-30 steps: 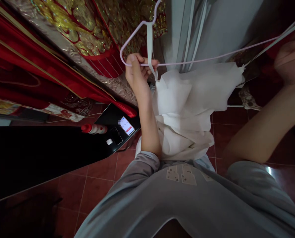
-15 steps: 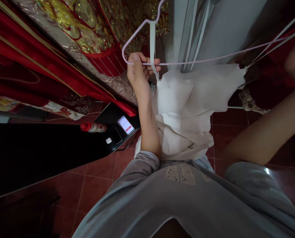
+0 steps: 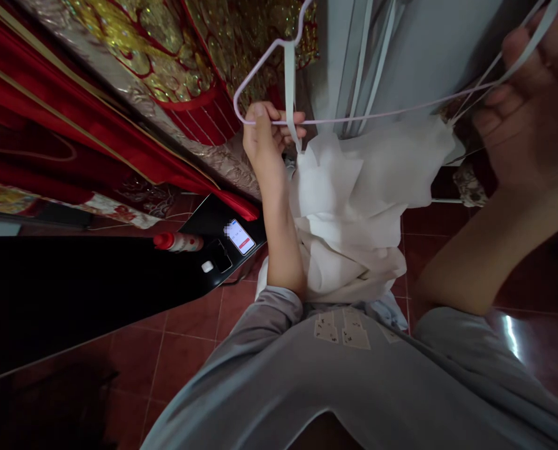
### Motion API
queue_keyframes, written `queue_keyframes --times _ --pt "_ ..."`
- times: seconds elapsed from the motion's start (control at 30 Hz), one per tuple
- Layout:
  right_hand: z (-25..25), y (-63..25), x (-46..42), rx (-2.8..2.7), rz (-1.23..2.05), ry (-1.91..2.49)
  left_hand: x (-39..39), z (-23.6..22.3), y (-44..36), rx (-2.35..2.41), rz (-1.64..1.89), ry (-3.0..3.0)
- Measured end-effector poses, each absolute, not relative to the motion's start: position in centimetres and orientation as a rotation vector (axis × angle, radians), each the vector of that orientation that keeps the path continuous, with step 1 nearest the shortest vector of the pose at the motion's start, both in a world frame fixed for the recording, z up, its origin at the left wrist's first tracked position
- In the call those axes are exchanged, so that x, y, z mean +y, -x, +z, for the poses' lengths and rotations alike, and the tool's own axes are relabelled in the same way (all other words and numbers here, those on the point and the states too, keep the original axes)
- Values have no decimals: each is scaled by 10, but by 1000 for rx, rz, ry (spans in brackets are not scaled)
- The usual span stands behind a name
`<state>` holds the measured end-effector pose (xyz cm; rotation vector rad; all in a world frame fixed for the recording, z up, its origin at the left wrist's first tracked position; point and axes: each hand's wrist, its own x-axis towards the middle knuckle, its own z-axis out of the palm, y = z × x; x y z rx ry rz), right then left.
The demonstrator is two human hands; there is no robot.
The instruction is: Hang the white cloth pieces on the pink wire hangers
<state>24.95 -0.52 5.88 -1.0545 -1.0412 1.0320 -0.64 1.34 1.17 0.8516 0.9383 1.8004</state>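
A thin pale pink wire hanger [image 3: 377, 114] stretches across the upper middle, and a white gauzy garment [image 3: 353, 206] hangs from it by narrow white straps. My left hand [image 3: 264, 134] is closed on the hanger's left corner, pinching the wire beside one strap. At the upper right my right hand [image 3: 527, 119] is raised with its fingers curled around the two straps of the garment's right side, pulling them taut over the hanger's right end.
Red and gold embroidered fabric [image 3: 133, 75] hangs at the upper left. A black table [image 3: 72, 287] at left carries a red-capped bottle [image 3: 178, 242], a lit phone [image 3: 240, 237] and a small white object [image 3: 207, 267]. Red floor tiles [image 3: 189, 337] lie below.
My right hand has risen and come nearer, from an empty blurred position beside the hanger's end to gripping the right straps. My left hand has stayed on the hanger.
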Motion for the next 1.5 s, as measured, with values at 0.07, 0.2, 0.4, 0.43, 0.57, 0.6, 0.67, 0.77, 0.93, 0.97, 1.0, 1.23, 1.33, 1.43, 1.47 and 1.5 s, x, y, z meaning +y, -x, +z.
queue_keyframes --times 0.07,0.2,0.4,0.43,0.57,0.6,0.67,0.77,0.93,0.97,1.0,1.23,1.33,1.43,1.47,1.5 --pt "48 -247 -5 -918 1067 1013 13 11 6 870 1819 -862" --pt "22 -237 -2 -586 1021 1021 15 7 9 762 1793 -888" --pt "-2 -210 -4 -613 1148 1043 14 6 6 830 1795 -892" --pt "-1 -206 -4 -657 1188 1028 13 7 5 850 1794 -886" --pt "5 -192 -1 -749 1180 796 8 7 0 842 1784 -881" --pt "5 -189 -1 -742 1138 731 6 6 -1 816 1776 -883" --pt "2 -184 -2 -722 1093 664 1 3 0 776 1742 -892" --pt "-4 -177 -3 -710 1127 681 -7 -2 6 812 1664 -917" --pt "-6 -174 7 -685 1125 688 -19 0 22 1006 1572 -955" --pt "-6 -175 9 -676 1123 689 -22 3 24 1040 1556 -960" --pt "-6 -177 11 -668 1123 692 -24 6 25 1061 1540 -966" --pt "-9 -180 12 -684 1176 729 -25 54 17 952 1453 -1144" --pt "-7 -181 10 -695 1182 741 -17 72 19 811 1519 -1133" --pt "-4 -187 7 -733 1186 780 -14 72 32 696 1639 -1086" --pt "-2 -190 6 -752 1188 794 -14 68 37 710 1683 -1074" --pt "-1 -194 4 -774 1189 805 -15 62 42 756 1726 -1058"
